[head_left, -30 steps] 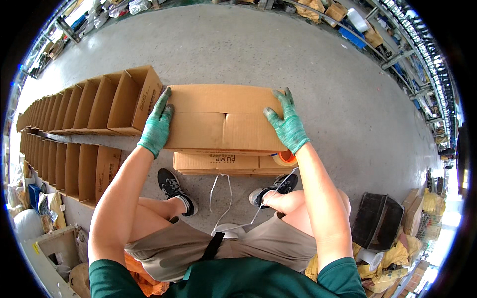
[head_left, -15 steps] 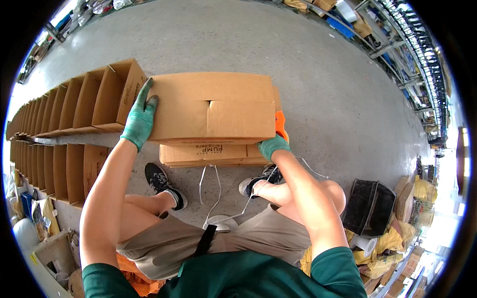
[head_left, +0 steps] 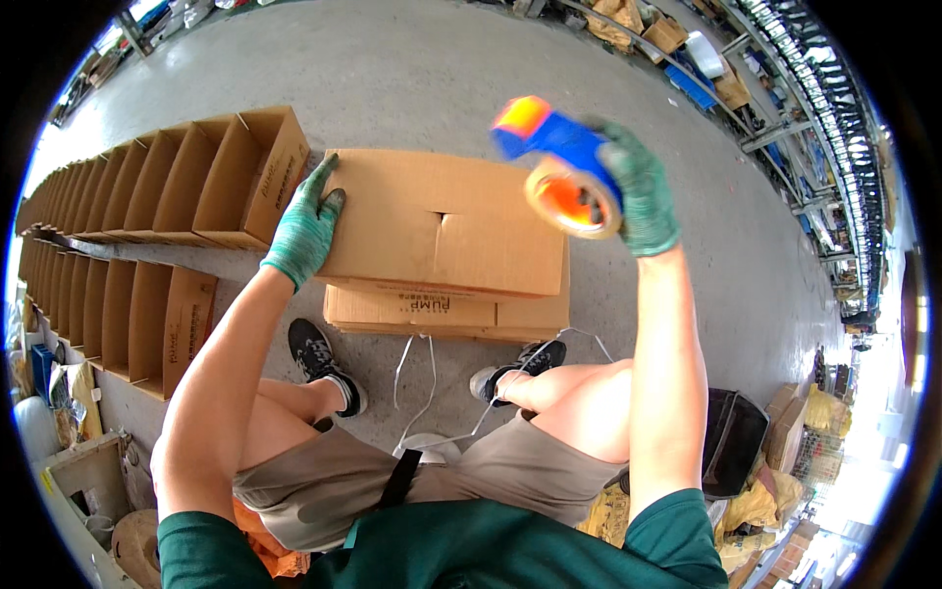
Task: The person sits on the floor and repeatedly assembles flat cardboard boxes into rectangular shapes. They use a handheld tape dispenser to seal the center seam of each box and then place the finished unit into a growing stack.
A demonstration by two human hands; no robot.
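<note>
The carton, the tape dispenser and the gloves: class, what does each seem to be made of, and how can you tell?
Carton: matt brown cardboard, judging by its creased, folded flaps.
Tape dispenser: probably plastic, from its bright blue and orange colouring; blur obscures its finish.
Gloves: likely knitted fabric, streaky green; darker fingertips may be coated or dirty.

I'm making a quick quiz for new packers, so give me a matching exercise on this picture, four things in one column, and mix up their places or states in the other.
Things:
1. Tape dispenser
2. Left hand
3. Carton
4. Carton rows

Places or states:
A. Open, at the picture's left
B. Blue and orange, gripped by the right hand
C. Top flaps shut, in front of the person
D. Gloved, touching a carton's left end

Pairs: 1-B, 2-D, 3-C, 4-A
</note>
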